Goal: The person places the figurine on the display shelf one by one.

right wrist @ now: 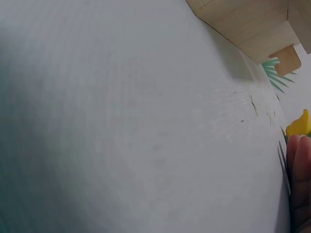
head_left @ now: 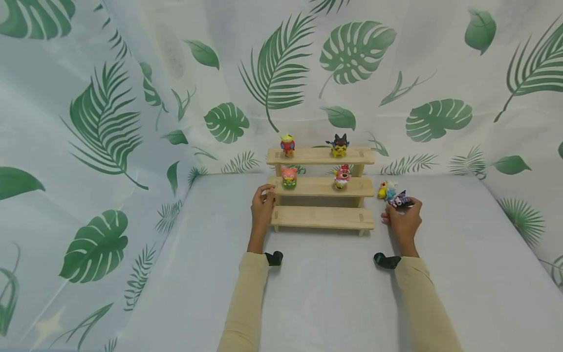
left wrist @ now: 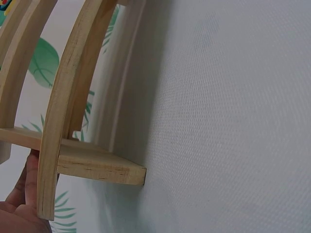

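Note:
A three-tier wooden display shelf (head_left: 323, 217) stands on the table. At its left end, my left hand (head_left: 262, 208) grips the edge by the middle tier; in the left wrist view its fingers (left wrist: 31, 179) reach behind a wooden upright. Right of the shelf, my right hand (head_left: 404, 221) pinches a purple, white and black figurine (head_left: 399, 198), partly hidden by the fingers. Just beyond it lie a yellow figurine (head_left: 381, 190) and a white and light-blue one (head_left: 390, 188), close together. The right wrist view catches only the fingers (right wrist: 300, 170) and something yellow (right wrist: 300, 124).
On the top tier stand a red figurine with a yellow top (head_left: 288, 145) and a yellow one with a black hood (head_left: 339, 145). The middle tier bears a pink and green figurine (head_left: 289, 177) and a pink, red and white one (head_left: 342, 177). Leaf-patterned cloth (head_left: 294, 112) hangs behind.

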The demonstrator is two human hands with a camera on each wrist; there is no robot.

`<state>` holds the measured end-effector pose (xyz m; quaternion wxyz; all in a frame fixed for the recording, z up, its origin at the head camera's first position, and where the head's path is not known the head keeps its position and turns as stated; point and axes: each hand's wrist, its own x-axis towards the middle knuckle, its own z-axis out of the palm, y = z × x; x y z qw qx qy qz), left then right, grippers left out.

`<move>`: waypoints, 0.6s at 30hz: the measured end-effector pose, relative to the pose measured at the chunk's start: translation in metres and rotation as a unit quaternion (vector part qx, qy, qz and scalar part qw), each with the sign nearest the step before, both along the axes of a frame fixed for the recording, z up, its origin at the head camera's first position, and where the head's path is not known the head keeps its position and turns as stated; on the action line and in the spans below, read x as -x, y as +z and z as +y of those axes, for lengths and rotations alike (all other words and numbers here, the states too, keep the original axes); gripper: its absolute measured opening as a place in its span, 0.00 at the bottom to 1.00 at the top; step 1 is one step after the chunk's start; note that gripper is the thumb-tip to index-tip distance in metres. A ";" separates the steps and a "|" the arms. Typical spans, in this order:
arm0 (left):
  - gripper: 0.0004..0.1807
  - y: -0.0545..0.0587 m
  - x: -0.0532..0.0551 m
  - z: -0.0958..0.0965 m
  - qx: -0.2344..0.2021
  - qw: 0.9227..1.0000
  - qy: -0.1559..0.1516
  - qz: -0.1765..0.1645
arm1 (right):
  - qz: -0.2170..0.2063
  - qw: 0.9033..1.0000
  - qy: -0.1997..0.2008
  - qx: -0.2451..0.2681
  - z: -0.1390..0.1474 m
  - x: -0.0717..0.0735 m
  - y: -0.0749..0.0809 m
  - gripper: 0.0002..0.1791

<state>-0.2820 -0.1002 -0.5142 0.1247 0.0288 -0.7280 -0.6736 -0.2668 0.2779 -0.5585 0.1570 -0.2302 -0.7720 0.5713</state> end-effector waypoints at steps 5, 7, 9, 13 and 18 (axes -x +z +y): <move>0.13 -0.001 0.001 0.002 0.002 1.000 0.014 -0.002 | -0.011 1.000 -0.009 0.015 0.003 0.000 -0.001 0.37; 0.12 0.000 0.001 0.002 0.003 1.000 0.013 -0.001 | -0.004 0.999 -0.017 0.042 0.004 0.000 0.000 0.37; 0.12 0.000 0.001 0.002 0.003 1.000 0.010 -0.001 | 0.008 0.996 -0.022 0.081 0.005 -0.002 0.001 0.37; 0.12 0.000 0.001 0.001 0.003 1.000 0.008 -0.005 | 0.043 0.983 -0.005 0.177 0.010 -0.009 0.006 0.36; 0.12 0.000 0.000 0.002 0.005 1.000 0.011 -0.006 | 0.057 0.971 0.017 0.233 0.018 -0.021 0.015 0.37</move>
